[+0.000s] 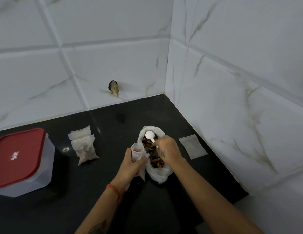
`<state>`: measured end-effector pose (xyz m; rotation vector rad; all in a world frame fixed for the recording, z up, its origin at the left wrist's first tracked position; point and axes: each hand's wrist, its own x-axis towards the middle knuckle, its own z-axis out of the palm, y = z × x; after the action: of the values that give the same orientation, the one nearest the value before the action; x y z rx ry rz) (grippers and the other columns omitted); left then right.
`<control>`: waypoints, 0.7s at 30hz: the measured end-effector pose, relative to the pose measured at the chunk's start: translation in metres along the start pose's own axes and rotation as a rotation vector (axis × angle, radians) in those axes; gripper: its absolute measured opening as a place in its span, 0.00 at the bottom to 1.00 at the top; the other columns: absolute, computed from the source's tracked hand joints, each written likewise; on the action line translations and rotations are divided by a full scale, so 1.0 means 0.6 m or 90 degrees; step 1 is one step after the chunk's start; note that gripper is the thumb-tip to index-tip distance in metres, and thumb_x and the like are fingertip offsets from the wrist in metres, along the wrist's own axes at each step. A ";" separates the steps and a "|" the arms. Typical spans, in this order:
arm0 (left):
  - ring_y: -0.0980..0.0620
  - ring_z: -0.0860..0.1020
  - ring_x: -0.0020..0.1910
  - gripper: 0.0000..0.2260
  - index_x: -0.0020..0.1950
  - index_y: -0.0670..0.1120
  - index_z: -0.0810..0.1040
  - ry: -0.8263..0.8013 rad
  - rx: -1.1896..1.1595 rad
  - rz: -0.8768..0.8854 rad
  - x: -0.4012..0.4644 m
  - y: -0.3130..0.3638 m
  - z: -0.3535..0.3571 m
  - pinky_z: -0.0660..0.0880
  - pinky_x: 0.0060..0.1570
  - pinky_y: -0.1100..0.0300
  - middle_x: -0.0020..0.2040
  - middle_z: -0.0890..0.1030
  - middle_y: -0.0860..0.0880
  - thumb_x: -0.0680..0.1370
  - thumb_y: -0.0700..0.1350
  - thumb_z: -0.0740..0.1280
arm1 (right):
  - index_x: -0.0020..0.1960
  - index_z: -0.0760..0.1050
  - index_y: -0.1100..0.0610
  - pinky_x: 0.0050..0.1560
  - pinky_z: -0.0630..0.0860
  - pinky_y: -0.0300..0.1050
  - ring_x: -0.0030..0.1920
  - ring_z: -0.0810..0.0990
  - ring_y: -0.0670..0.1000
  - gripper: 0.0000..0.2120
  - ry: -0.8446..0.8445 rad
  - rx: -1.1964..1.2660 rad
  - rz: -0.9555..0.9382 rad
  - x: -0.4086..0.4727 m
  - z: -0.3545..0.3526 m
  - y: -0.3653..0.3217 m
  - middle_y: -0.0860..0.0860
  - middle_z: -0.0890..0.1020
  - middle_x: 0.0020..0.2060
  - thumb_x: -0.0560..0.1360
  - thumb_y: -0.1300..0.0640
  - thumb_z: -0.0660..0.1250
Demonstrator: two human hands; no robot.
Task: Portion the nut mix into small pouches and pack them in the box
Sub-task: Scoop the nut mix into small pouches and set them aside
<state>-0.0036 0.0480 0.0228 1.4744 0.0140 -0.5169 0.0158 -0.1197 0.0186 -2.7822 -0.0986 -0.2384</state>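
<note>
Right hand (166,148) beside flat empty pouches (192,146)

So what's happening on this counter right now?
A person is portioning a nut mix. The right hand holds a white scoop over the open bag of mix, while the left hand grips a small pouch beside it. Two filled pouches lie to the left, near the box, whose red lid is on.
</note>
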 end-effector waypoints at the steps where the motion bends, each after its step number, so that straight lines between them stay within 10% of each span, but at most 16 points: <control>1: 0.49 0.80 0.53 0.17 0.61 0.50 0.69 -0.001 -0.004 0.001 0.000 0.001 0.000 0.79 0.44 0.56 0.56 0.79 0.46 0.75 0.45 0.70 | 0.56 0.80 0.61 0.45 0.70 0.36 0.50 0.79 0.54 0.12 -0.025 0.010 0.014 -0.001 0.000 -0.001 0.57 0.81 0.49 0.76 0.64 0.61; 11: 0.49 0.80 0.55 0.17 0.61 0.51 0.69 -0.005 -0.028 0.004 0.002 -0.001 0.000 0.79 0.46 0.56 0.57 0.79 0.47 0.75 0.43 0.69 | 0.42 0.85 0.57 0.31 0.75 0.41 0.32 0.80 0.53 0.08 0.128 0.043 0.078 -0.057 0.000 0.011 0.54 0.82 0.30 0.65 0.66 0.76; 21: 0.47 0.81 0.54 0.18 0.62 0.49 0.69 -0.015 -0.024 0.011 0.004 -0.004 -0.001 0.80 0.45 0.56 0.56 0.80 0.45 0.75 0.44 0.70 | 0.52 0.83 0.53 0.45 0.72 0.31 0.46 0.82 0.47 0.10 0.026 0.161 0.184 -0.042 -0.008 0.001 0.50 0.85 0.46 0.72 0.60 0.70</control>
<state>-0.0021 0.0478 0.0194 1.4302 -0.0077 -0.5181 -0.0096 -0.1231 0.0184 -2.4985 0.2644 -0.1937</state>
